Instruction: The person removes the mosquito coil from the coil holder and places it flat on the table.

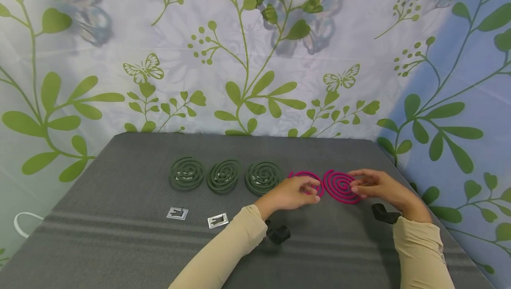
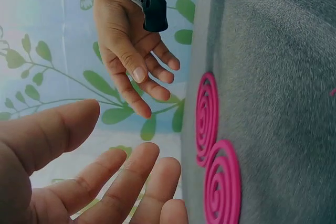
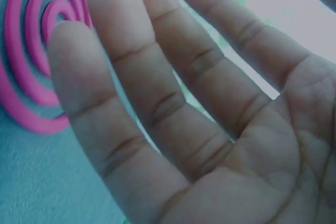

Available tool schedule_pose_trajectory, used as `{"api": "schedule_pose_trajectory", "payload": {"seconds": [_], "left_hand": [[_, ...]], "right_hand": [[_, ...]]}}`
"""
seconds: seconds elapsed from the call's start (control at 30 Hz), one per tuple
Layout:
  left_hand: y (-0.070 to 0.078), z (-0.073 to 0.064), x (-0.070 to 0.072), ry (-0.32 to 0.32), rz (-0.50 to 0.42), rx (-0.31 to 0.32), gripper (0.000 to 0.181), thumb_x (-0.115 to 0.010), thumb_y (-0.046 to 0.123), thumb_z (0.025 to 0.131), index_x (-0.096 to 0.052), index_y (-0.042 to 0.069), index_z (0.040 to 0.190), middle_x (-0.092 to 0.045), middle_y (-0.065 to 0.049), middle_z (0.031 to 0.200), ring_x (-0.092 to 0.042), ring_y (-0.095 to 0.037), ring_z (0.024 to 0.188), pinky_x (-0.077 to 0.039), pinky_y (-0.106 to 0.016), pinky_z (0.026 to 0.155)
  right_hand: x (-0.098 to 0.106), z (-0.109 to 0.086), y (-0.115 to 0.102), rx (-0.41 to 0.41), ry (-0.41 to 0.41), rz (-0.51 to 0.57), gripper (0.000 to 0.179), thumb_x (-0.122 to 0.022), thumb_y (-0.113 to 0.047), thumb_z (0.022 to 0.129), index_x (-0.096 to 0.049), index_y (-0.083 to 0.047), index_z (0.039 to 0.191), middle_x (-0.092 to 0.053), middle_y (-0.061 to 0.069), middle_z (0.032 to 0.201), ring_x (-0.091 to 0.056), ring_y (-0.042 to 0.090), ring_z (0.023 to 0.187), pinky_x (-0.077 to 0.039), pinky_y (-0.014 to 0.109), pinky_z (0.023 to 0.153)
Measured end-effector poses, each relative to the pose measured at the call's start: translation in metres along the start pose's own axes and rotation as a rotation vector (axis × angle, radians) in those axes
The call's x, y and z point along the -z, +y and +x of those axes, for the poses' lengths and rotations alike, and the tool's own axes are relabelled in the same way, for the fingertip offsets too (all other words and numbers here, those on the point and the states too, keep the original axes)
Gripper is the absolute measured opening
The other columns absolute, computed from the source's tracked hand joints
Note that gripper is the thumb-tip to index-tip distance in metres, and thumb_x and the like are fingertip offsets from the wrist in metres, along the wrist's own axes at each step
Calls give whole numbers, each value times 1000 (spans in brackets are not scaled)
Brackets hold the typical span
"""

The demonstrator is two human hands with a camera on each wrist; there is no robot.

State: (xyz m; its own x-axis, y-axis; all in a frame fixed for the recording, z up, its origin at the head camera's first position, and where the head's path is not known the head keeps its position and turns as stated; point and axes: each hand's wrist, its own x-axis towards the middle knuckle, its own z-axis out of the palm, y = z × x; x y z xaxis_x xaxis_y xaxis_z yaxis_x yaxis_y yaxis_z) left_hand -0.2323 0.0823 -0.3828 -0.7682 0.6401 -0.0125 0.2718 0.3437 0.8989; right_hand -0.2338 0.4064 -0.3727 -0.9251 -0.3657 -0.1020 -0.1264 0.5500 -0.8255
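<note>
Coils (image 1: 342,186) of pink lay as a close pair right of centre in the head view, three green spirals (image 1: 223,184) to their left. The left hand (image 1: 293,192) partly hid one pink spiral; the right hand (image 1: 383,189) overlapped the other's right side. Both seemed to hold nothing, fingers loosely bent; contact could not be told. A leftward sweep could have knocked the nearest green spiral; a hard squeeze might have cracked a thin ring. Grey table (image 1: 119,244) gave room at lower left, past two metal stands (image 1: 177,213); its right edge ran near the right hand. The left wrist view showed the left thumb wide of its fingers, the pink pair at lower right. The right wrist view showed fanned fingers, pink rings behind them at upper left.
</note>
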Motion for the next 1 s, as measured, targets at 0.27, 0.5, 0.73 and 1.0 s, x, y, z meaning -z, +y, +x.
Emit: {"api": "schedule_pose_trajectory", "payload": {"seconds": [0.27,0.5,0.73,1.0], "left_hand": [[3,-14,15,35,26,-72,42,-74,16,103,-68,10,144,-76,-7,125,-72,-12,110,-54,-23,92],[6,-27,24,98,26,-180,40,-71,14,105,-67,13,145,-76,-1,127,-67,-3,104,-52,-24,94],[8,-40,36,151,-2,-252,38,-69,11,106,-68,11,144,-76,-5,130,-70,-21,118,-54,-30,100],[4,-52,48,171,-26,-247,38,-68,11,107,-67,9,145,-75,-7,131,-68,-14,115,-55,-28,99]], "right_hand": [[-11,6,-15,101,56,16,49,-74,-7,103,-57,11,145,-73,18,129,-71,7,112,-60,31,87],[-21,12,-25,197,86,76,37,-74,-3,102,-68,-5,138,-76,-11,121,-72,12,112,-60,29,86],[-33,21,-33,241,114,135,37,-72,2,102,-72,-15,135,-77,-11,117,-74,10,109,-59,25,86],[-50,33,-39,254,136,131,32,-70,-2,105,-71,-7,136,-77,-5,114,-74,11,105,-59,25,87]]}}
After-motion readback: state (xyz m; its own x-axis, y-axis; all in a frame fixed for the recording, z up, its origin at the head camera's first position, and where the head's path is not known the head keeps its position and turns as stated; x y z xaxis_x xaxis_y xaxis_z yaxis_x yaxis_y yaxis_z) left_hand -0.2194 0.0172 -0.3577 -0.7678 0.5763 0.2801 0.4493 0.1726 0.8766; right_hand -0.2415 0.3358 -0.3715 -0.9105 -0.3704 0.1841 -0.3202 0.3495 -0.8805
